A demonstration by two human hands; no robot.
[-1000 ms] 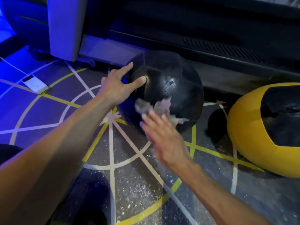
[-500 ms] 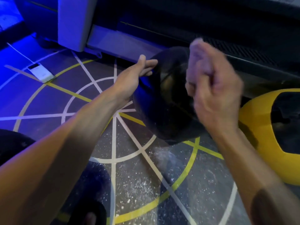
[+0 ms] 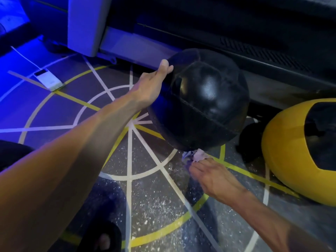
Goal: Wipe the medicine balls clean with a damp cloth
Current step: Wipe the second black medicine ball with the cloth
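A black medicine ball (image 3: 203,102) sits on the marked floor in the middle of the view. My left hand (image 3: 152,84) rests flat against its upper left side with straight fingers. My right hand (image 3: 212,175) is low, just under the ball's bottom edge, and its fingertips pinch a pale crumpled cloth (image 3: 195,155) that touches the underside of the ball. A second medicine ball (image 3: 291,160), yellow with a black panel, lies at the right, apart from both hands.
A white flat device (image 3: 49,81) with a cable lies on the floor at the left. A grey machine base (image 3: 87,24) and a dark ribbed platform (image 3: 263,51) stand behind the ball. My sandalled foot (image 3: 103,239) is at the bottom. White specks cover the floor.
My right hand dropped with the cloth from the top right of the black ball down to its underside. My left hand stayed on the ball's upper left.
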